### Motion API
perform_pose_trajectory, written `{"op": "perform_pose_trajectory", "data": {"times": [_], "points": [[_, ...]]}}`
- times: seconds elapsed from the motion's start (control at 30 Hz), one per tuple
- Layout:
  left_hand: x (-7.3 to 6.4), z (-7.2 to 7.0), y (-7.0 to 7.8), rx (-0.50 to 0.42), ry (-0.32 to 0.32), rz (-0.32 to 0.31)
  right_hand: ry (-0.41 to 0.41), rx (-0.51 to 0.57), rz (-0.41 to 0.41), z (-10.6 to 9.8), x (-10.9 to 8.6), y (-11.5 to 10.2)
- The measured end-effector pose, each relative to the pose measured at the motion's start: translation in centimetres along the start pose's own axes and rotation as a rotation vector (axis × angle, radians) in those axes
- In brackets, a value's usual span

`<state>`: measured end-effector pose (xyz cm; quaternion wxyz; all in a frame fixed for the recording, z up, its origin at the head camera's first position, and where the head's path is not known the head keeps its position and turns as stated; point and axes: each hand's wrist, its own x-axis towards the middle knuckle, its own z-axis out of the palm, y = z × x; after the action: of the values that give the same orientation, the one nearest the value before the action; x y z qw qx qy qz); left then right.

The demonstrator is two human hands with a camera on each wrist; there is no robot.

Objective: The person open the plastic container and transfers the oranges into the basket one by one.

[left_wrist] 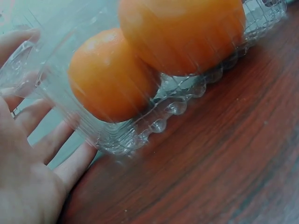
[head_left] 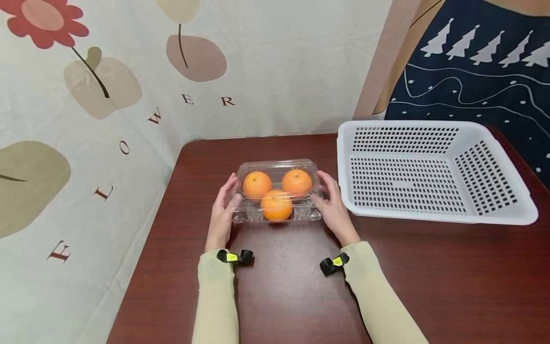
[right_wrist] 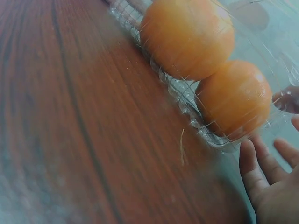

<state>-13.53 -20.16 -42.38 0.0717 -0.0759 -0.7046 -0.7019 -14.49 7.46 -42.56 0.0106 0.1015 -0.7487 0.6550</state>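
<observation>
Nearest are two pale sleeves, each with a small black camera clipped at the wrist. Past them the left hand [head_left: 221, 215] lies against the left end of a clear plastic box [head_left: 277, 192], fingers nearly straight and flat on its side. The right hand [head_left: 333, 206] does the same at the right end. So both hands are open and only press the box between them; no finger curls around it. The box sits on the dark wood worktop [head_left: 279, 291], in the middle, with its lid closed.

To lift it well, I think both hands should push in evenly and softly. The plastic looks thin and may bend or pop open. Keeping it level would stop the fruit from rolling.

Inside are three oranges [head_left: 276, 205]: one in front, two behind. There is one box. Farther off to the right stands one white basket [head_left: 494, 217] with holes, just beside the box but not touching it.
</observation>
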Motion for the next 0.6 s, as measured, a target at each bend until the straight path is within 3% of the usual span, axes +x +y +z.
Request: {"op": "perform_pose_trajectory", "data": {"times": [0.2, 0.37, 0.6], "points": [[0.0, 0.0, 0.0, -0.009, 0.007, 0.009, -0.007, 0.023, -0.075, 0.0, 0.2, 0.1], [0.1, 0.0, 0.0, -0.045, 0.009, 0.025, -0.006, 0.024, -0.066, 0.0, 0.3, 0.4], [0.2, -0.5, -0.7, -0.087, 0.023, 0.028, -0.009, 0.016, -0.04, 0.0, 0.9, 2.7]]}}
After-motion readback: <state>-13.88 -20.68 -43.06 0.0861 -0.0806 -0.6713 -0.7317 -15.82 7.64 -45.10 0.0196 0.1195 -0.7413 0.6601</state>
